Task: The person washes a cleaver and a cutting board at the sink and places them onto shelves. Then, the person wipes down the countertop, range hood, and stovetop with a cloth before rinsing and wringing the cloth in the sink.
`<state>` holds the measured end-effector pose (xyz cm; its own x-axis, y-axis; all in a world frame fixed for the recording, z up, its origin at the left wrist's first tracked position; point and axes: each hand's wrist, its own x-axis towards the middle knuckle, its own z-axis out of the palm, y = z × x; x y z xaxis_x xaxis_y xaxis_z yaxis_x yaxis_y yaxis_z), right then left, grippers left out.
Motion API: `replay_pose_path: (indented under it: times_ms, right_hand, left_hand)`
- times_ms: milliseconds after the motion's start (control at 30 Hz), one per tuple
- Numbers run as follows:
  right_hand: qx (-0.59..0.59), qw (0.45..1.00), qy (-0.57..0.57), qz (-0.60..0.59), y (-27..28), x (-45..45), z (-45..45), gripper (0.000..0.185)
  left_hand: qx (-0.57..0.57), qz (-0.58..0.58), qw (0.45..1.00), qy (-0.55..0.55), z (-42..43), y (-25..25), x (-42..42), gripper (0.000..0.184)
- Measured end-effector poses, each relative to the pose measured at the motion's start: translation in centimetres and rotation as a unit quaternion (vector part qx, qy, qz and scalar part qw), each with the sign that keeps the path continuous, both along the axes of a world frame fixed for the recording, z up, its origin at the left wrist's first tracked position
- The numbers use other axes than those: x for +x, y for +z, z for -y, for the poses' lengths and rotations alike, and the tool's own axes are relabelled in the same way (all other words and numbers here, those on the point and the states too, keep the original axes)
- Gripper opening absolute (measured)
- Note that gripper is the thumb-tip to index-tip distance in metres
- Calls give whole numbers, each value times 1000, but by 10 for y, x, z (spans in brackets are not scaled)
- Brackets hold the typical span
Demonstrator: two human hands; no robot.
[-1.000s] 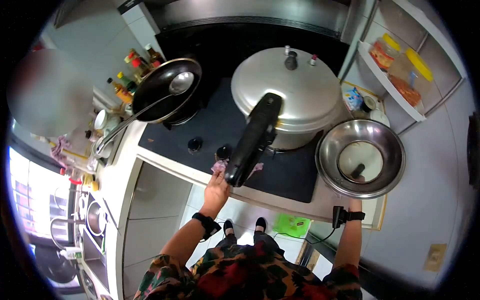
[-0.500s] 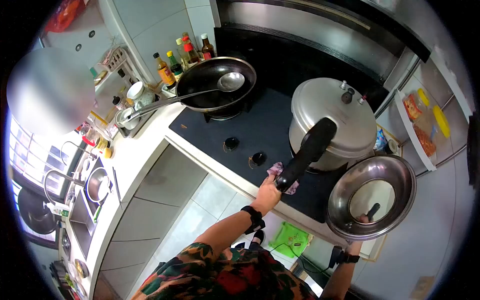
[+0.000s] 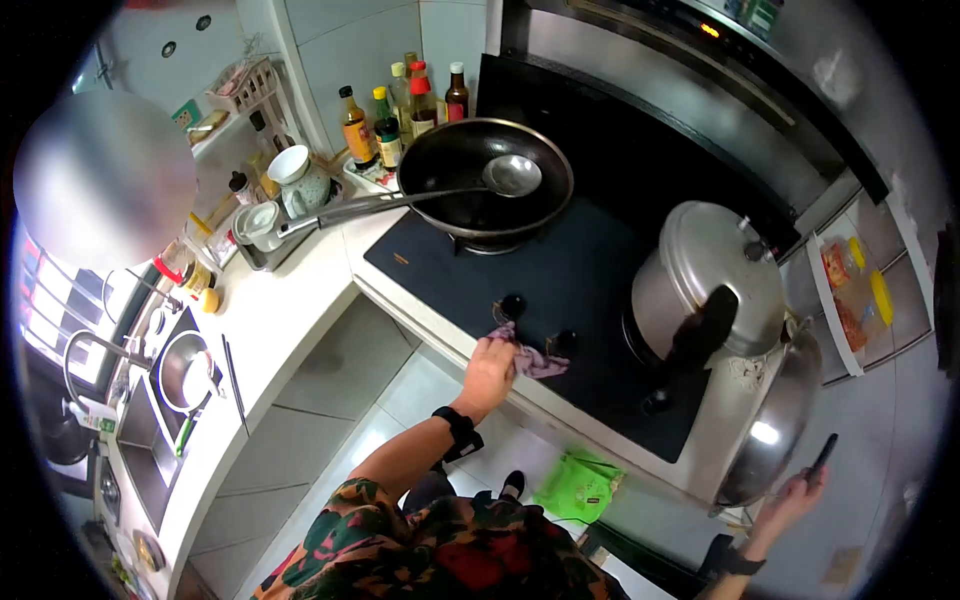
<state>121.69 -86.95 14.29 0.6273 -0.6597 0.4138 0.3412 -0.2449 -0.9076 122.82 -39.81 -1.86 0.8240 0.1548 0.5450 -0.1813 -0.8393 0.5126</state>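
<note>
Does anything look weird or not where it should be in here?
One thing: a bright green plastic thing lies on the floor, a funny place for it. The tilted metal lid may look odd, but the right hand seems to hold its dark handle.

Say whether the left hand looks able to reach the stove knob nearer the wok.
Probably yes: the left hand is close to that knob, though the cloth at its fingers may hinder a grip.

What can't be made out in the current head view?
All in the head view:
Inside of the pressure cooker: hidden by its lid.
Covered part of the cloth: hidden by the left hand.
Gripped part of the black object: hidden by the right hand.
Labels on the bottles: too small to read.
Upper left area: covered by a round blur.
</note>
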Motion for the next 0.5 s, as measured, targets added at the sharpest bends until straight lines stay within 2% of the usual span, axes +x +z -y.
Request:
replay_pose_path:
  times_ms: [133, 200, 267, 300, 400, 433, 500]
  right_hand:
    - [-134, 991, -15, 19, 62, -1, -40, 48]
    - [-201, 979, 27, 5, 95, 1, -72, 47]
    - [-272, 961, 41, 25, 131, 20, -139, 46]
    - [-303, 949, 88, 31, 146, 31, -171, 46]
    - [-390, 903, 180, 29, 178, 72, -260, 44]
    - [-385, 897, 216, -1, 183, 87, -290, 46]
    - [-404, 872, 275, -1, 178, 122, -344, 43]
  left_hand:
    - [-48, 65, 995, 64, -48, 19, 21, 16]
    - [-60, 45, 996, 54, -69, 17, 33, 20]
    - [37, -30, 999, -12, -88, -6, 45, 24]
    - [47, -92, 994, -24, -94, -13, 46, 29]
    - [41, -60, 995, -68, -103, -22, 45, 30]
    - [7, -59, 996, -63, -102, -23, 43, 31]
    - [13, -56, 996, -68, -103, -30, 45, 31]
